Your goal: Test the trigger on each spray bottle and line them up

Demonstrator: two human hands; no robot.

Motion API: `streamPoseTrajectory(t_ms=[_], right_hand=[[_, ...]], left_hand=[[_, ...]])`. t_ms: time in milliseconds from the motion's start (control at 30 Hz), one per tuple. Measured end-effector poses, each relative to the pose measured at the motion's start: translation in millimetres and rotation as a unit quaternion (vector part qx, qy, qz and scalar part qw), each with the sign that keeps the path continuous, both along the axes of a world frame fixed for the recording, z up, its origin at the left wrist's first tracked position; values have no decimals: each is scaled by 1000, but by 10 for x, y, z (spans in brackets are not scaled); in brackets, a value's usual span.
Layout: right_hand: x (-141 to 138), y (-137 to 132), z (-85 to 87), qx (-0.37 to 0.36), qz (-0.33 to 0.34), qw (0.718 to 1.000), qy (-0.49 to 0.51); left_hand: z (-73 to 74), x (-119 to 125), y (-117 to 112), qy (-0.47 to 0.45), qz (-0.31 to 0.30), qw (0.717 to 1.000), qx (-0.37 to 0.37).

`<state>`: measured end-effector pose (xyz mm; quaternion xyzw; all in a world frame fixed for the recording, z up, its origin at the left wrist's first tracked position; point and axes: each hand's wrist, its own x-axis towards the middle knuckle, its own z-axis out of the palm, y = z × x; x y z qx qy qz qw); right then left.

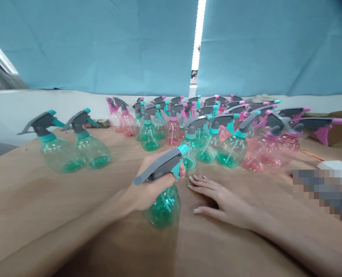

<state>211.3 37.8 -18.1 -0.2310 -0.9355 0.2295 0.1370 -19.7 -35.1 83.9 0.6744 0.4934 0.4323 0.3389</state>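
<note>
Left hand [148, 188] clamped round green spray bottle [164, 209]; right hand [221, 199] apart, resting beside it on surface [29, 200]. Seemingly gripping step; next move calls for steady hold.

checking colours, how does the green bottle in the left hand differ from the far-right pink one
The green bottle has a turquoise trigger and nozzle; the far-right pink bottle has pink ones. The green bottle is gripped by the left hand; the far-right pink bottle stands on the table, untouched. Both have grey spray heads.
</note>
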Motion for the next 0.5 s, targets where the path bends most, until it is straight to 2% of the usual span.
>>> streamPoseTrajectory(t_ms=[100,267,500], right_hand=[[5,3,-2,-3,3,1000,13],[14,9,-16,1,5,1000,17],[6,-5,15,0,-1,1000,20]], left_hand=[[-21,-17,-2,-10,18,1000,-14],[-23,-26,24,-8,-3,999,-50],[60,133,6,7,-4,999,-42]])
